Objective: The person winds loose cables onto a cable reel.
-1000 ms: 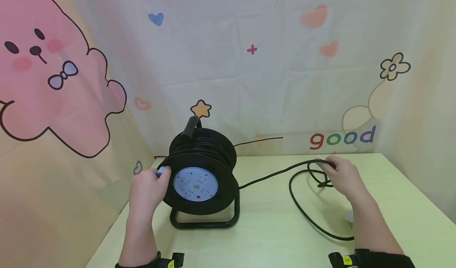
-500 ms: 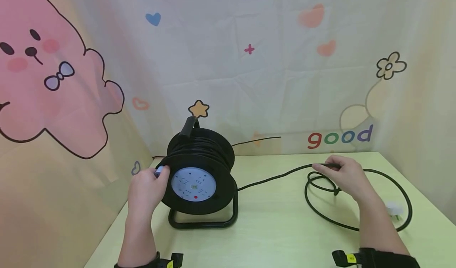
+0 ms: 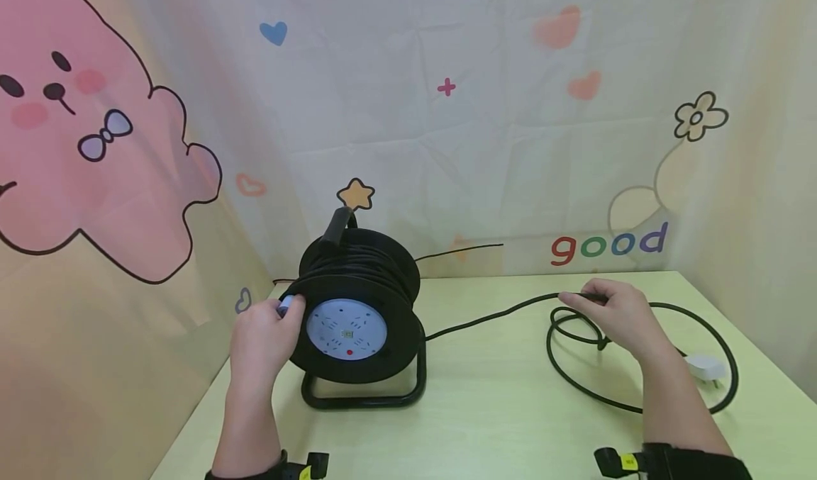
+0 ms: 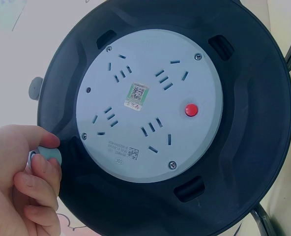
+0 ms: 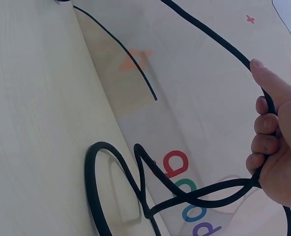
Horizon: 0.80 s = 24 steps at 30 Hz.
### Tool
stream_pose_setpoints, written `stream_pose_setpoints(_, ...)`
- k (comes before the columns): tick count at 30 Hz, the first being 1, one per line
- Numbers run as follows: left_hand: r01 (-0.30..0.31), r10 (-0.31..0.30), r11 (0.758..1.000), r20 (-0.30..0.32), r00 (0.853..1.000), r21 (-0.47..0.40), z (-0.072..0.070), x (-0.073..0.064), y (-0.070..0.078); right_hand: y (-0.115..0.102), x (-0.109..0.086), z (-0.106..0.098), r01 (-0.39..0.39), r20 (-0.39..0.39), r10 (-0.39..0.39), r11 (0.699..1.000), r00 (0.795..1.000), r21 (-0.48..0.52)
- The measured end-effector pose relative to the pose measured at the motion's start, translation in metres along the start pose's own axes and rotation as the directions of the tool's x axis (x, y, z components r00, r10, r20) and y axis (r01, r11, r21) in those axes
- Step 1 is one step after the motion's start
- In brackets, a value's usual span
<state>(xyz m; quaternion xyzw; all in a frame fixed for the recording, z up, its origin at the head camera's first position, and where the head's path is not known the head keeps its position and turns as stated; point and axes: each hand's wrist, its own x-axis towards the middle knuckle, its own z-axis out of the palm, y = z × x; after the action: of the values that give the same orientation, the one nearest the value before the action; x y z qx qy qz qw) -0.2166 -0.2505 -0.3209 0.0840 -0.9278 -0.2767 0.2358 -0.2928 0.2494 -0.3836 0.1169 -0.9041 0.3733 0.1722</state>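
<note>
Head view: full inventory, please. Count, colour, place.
cable reel: one, black, left on table
socket face: one, pale blue-grey, reel front
button: one, red, on socket face
crank knob: one, pale blue-grey, reel's left rim
cable: one, black, reel to right-side loops
plug: one, white, right, near cable loops
table: one, pale green, underneath
backdrop: one, pale, cartoon-printed, behind
wrist straps: two, black, bottom edge
left grip: one, bare, holding crank knob
right grip: one, bare, holding cable

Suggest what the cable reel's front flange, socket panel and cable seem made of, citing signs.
Front flange: probably moulded black plastic, satin, with recessed slots. Socket panel: likely smooth pale plastic, evenly coloured. Cable: matte black, bending in loops; seemingly rubber or PVC, unclear which.
</note>
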Motion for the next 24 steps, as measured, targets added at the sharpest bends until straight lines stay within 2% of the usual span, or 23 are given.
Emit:
stream_pose_setpoints(4, -0.008, 0.008, 1.000, -0.016, 1.000, 0.000, 0.001, -0.002, 0.002, -0.002, 0.000, 0.001, 0.006, 0.001, -0.006, 1.000, 1.000, -0.002)
stream_pose_setpoints(12, -0.062, 0.064, 0.998, -0.101, 0.993, 0.019, 0.007, -0.004, 0.009, -0.006, 0.003, 0.009, 0.021, 0.023, -0.021, 1.000, 1.000, 0.014)
stream_pose_setpoints(19, -0.140, 0.138, 0.990, -0.193, 0.972, 0.001, 0.015, -0.006, 0.013, -0.009, 0.005, 0.017, 0.044, 0.046, -0.046, 0.998, 0.998, 0.049)
stream_pose_setpoints(24, -0.184, 0.181, 0.983, -0.226, 0.957, 0.010, 0.022, -0.008, 0.020, -0.013, 0.006, 0.021, 0.071, 0.058, -0.075, 0.995, 0.996, 0.069)
